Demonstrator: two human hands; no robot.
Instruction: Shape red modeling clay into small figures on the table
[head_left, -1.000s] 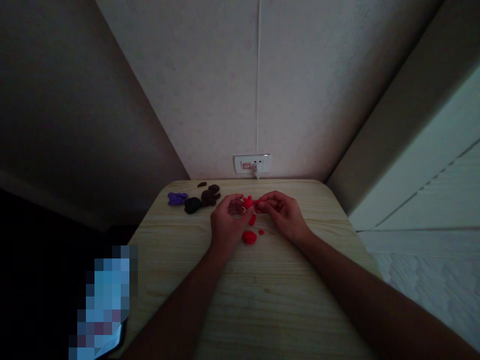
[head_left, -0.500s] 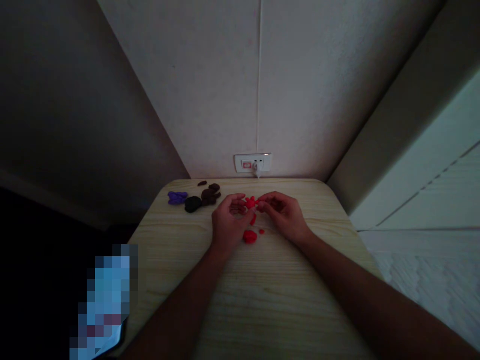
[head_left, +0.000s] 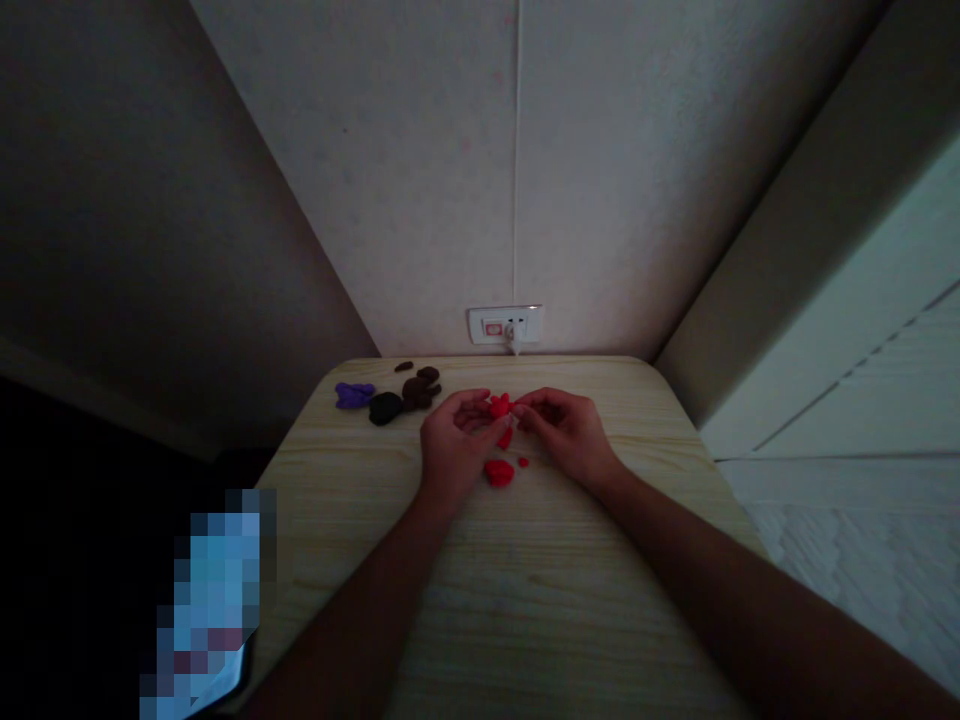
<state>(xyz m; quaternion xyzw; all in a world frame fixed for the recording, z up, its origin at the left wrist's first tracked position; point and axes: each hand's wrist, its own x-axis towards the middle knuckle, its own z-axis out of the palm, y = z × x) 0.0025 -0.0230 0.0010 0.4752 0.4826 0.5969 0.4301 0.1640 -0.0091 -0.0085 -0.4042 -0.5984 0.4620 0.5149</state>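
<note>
while nearly shut, the left hand (head_left: 457,450) and right hand (head_left: 568,435) pinch red modelling clay (head_left: 500,406) between them.

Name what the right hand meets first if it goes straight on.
The right hand points left into the red clay, which its fingertips seem to touch already; depth is hard to judge here.

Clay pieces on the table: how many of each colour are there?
Purple clay: 1
Dark clay: 4 (two touching lumps counted separately; black or brown is hard to tell)
Red clay: 4
Total: 9
</note>
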